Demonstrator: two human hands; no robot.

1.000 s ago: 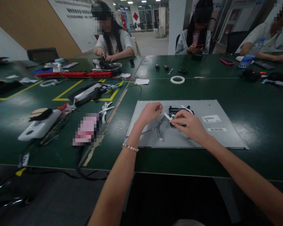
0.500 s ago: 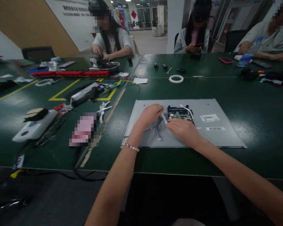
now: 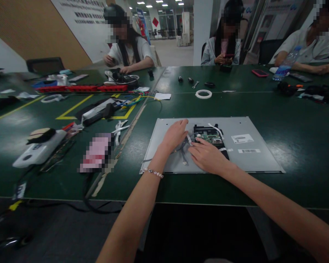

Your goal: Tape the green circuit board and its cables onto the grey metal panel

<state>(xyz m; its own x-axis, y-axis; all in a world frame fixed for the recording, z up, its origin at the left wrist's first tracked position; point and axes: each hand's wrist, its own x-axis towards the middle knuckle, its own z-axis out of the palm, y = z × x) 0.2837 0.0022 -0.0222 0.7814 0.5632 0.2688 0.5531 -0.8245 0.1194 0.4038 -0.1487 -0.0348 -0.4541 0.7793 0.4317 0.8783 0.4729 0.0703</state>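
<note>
A flat grey metal panel (image 3: 252, 160) lies on the table before me. Near its middle sits a black bracket with a green circuit board (image 3: 208, 138). A short strip of white tape (image 3: 189, 139) slants over grey cables (image 3: 184, 155) left of the board. My left hand (image 3: 175, 135), bent at the fingers, is closed at the tape's upper end. At the lower end, the fingers of my right hand (image 3: 207, 155) grip the tape beside the board; its thumb is partly hidden. Another white tape strip (image 3: 216, 129) crosses the bracket's upper right corner.
Beyond the panel lies a tape roll (image 3: 203, 94), with a small wrench (image 3: 195, 84) and black parts behind it. To the left are a white device (image 3: 40, 148), a blurred pink item (image 3: 97, 151) and cables. Several people sit across the table; a bottle (image 3: 286, 65) stands at right.
My right hand has shifted slightly left and down, uncovering more of the board and the black part below it. My left hand stays near the tape's upper end. The view has tilted slightly.
</note>
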